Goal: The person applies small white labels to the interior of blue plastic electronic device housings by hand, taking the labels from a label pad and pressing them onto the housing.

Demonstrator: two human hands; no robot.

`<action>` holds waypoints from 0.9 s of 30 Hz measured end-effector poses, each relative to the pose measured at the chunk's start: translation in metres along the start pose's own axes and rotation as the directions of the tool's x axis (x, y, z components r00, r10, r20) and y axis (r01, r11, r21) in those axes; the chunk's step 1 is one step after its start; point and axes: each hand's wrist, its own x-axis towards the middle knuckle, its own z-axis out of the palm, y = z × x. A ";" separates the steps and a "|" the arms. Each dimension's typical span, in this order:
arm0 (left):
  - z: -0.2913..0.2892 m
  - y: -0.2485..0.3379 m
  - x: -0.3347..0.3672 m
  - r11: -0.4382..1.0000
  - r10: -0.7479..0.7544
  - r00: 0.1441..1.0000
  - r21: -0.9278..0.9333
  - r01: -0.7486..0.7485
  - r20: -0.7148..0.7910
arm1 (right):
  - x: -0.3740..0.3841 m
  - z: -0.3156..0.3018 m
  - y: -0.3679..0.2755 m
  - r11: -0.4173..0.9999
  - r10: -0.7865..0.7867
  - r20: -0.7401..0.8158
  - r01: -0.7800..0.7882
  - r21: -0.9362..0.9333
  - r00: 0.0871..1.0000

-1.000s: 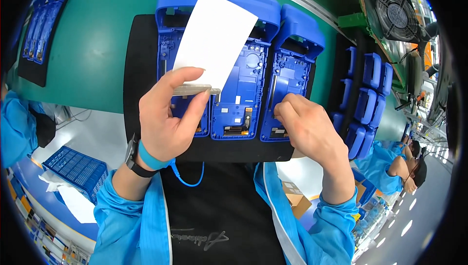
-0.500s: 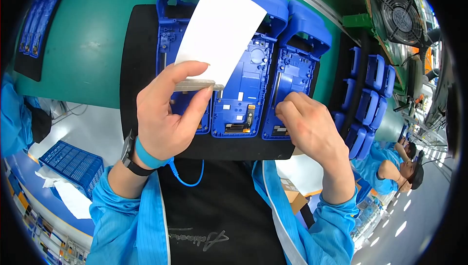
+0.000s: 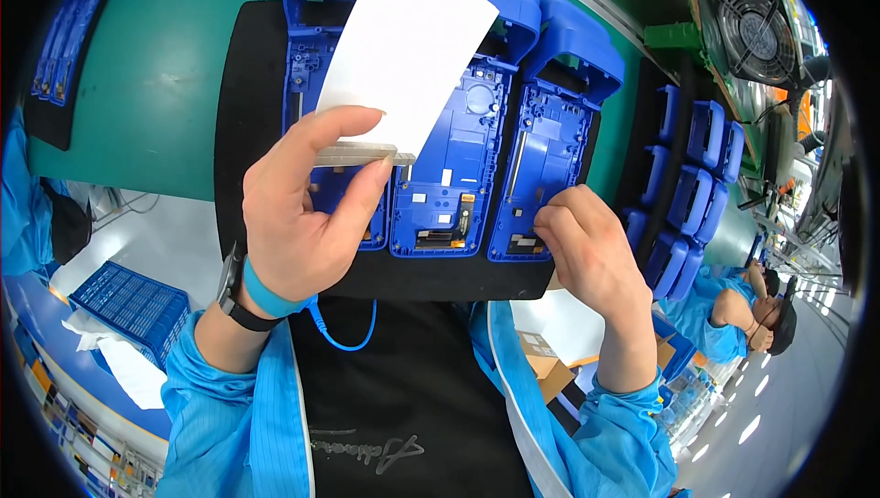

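- Left hand (image 3: 298, 218): thumb and forefinger pinched on a white sheet (image 3: 408, 44), which rises just beyond the fingertips.
- Right hand (image 3: 591, 255): fingertips bunched, pressing the lower edge of the right blue housing (image 3: 550, 159).
- Beneath both hands, a black mat (image 3: 252, 113); further housings (image 3: 692, 191) lie beyond the right fingers.

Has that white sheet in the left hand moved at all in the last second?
No, hardly: the white sheet stays raised in the left hand over the same leftmost blue casing, though the head camera itself shifted.
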 end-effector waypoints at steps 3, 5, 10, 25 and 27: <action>0.004 0.000 0.001 0.999 -0.018 0.995 -0.031 0.015 -0.099 | -0.001 0.001 0.001 0.999 -0.006 0.027 0.007 -0.034 1.000; 0.004 0.000 0.002 0.999 -0.004 0.994 -0.037 0.000 -0.107 | -0.001 0.001 0.001 1.000 -0.002 0.020 0.003 -0.028 1.000; 0.004 0.000 0.002 0.999 -0.004 0.995 -0.033 0.001 -0.103 | -0.002 0.004 0.000 1.000 0.010 0.014 -0.009 -0.024 1.000; 0.004 0.000 0.001 0.999 0.001 0.996 -0.053 -0.006 -0.093 | -0.007 0.008 0.001 1.000 0.015 -0.100 -0.017 -0.015 0.995; 0.003 0.000 0.001 0.999 -0.005 0.996 -0.052 0.001 -0.088 | -0.009 0.006 0.002 0.999 0.032 -0.121 -0.030 0.023 0.992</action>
